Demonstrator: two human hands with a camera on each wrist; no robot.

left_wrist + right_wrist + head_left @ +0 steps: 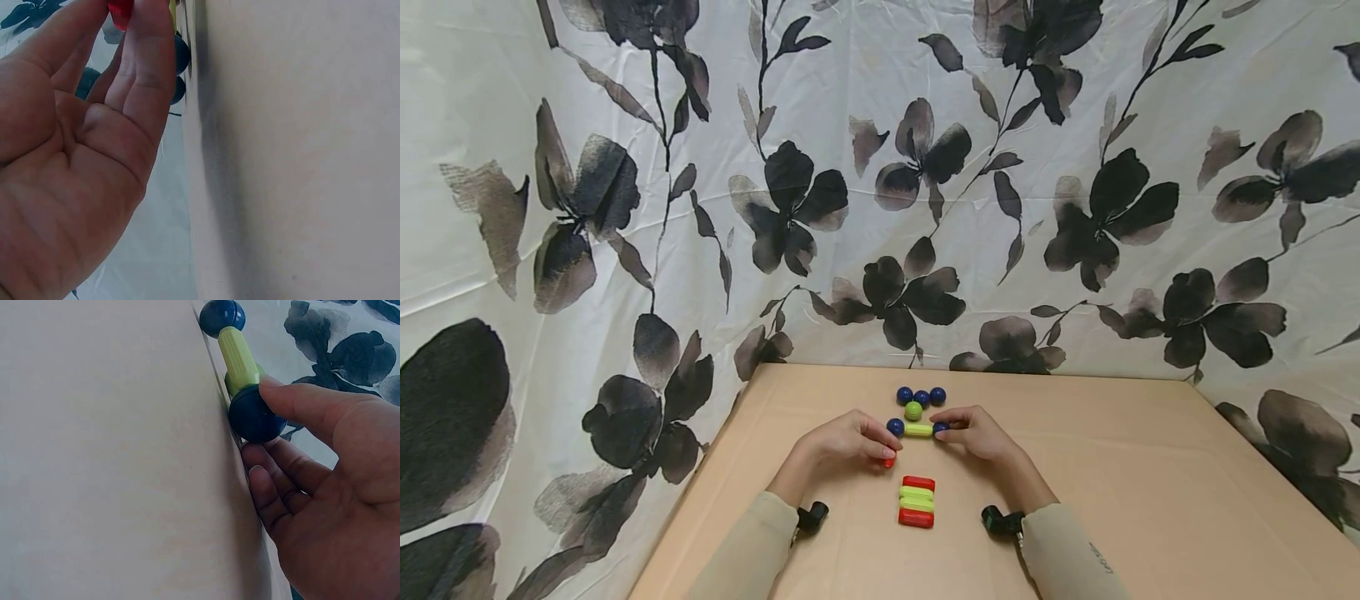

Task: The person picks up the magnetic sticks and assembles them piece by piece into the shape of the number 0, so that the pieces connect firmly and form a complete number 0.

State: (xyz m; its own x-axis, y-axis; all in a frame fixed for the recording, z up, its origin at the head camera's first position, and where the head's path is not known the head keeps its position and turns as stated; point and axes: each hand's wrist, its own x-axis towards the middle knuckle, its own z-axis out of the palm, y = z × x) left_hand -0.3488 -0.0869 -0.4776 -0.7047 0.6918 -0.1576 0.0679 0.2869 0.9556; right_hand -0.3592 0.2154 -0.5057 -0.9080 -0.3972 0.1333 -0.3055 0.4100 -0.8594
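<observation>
"Assembly underway?"
"Joining, apparently — left hand (850,437) pinching red rod (889,460), right hand (979,430) gripping blue ball (255,417) on yellow rod's (917,430) end, near the surface's (1112,467) far edge."
"Next?"
"Likely aligning red with blue."

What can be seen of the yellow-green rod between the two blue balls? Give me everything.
The yellow-green rod is short and straight, with lengthwise ridges, and looks like plastic. It lies crosswise towards the far side of the tan table, with a left blue ball and a right blue ball at its ends. The right hand pinches the right ball; whether it also touches the rod is unclear. A green ball sits just beyond the rod.
</observation>
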